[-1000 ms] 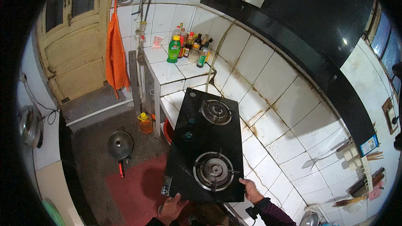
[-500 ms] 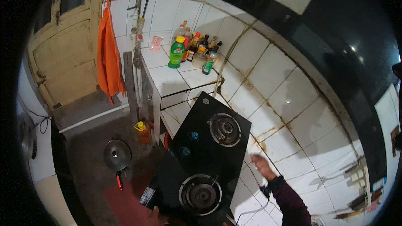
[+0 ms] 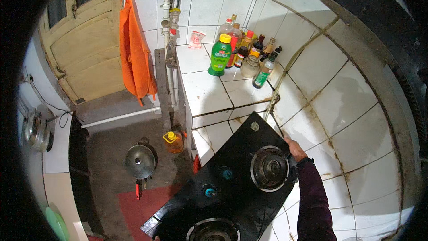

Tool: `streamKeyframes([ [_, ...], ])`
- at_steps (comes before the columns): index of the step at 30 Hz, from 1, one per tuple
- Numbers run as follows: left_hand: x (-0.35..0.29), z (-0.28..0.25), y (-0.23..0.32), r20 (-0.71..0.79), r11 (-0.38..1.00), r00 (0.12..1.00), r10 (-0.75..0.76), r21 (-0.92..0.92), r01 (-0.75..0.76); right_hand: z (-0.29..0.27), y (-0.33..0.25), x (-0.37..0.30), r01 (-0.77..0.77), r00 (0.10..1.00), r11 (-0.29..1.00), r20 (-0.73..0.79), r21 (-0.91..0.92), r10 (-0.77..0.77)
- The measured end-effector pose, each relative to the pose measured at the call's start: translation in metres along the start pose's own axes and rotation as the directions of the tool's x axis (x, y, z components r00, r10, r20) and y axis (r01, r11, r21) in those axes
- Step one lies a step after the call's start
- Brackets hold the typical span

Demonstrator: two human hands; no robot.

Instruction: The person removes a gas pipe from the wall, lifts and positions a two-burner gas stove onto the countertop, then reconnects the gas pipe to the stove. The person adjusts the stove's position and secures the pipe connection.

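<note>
Black gas stove [image 3: 236,187] sits askew on the tiled counter [image 3: 209,137], its near-left end jutting past the front edge.
The right hand [image 3: 295,149] touches its far right corner; the left hand [image 3: 156,238] barely shows. Whether either grips, I cannot tell.

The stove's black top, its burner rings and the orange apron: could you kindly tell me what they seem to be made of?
The black top looks like glossy glass, judging by its smooth sheen, though enamelled metal is possible. The burner rings seem metal, perhaps steel, with a grey shine. The orange apron looks like matte fabric, as it hangs in folds; I can't tell the fibre.
</note>
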State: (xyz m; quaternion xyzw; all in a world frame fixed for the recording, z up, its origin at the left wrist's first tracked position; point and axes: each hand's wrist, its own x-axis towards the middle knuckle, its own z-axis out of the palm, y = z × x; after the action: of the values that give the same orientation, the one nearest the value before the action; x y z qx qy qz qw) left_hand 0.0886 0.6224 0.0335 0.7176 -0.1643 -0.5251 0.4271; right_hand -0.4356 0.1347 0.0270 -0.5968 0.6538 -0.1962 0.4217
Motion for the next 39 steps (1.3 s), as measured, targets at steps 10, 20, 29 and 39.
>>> streamKeyframes([
  [10,0.017,-0.026,0.035,-0.086,0.952,0.949,0.302,0.081,-0.296,-0.003,0.038,-0.106,-0.066,0.979,0.947,-0.165,0.315,0.123],
  [20,0.139,-0.066,0.112,0.153,0.947,0.969,0.196,0.227,-0.227,0.012,0.084,-0.348,-0.223,0.797,0.725,-0.306,0.652,0.520],
  [29,0.163,0.040,0.219,0.325,0.960,0.945,0.015,0.258,-0.104,0.104,0.129,-0.545,0.013,0.636,0.327,-0.260,0.945,0.726],
  [39,0.181,0.122,0.209,0.435,0.813,0.887,-0.155,0.567,-0.135,0.168,0.180,-0.650,-0.001,0.515,0.633,-0.542,0.774,0.664],
])
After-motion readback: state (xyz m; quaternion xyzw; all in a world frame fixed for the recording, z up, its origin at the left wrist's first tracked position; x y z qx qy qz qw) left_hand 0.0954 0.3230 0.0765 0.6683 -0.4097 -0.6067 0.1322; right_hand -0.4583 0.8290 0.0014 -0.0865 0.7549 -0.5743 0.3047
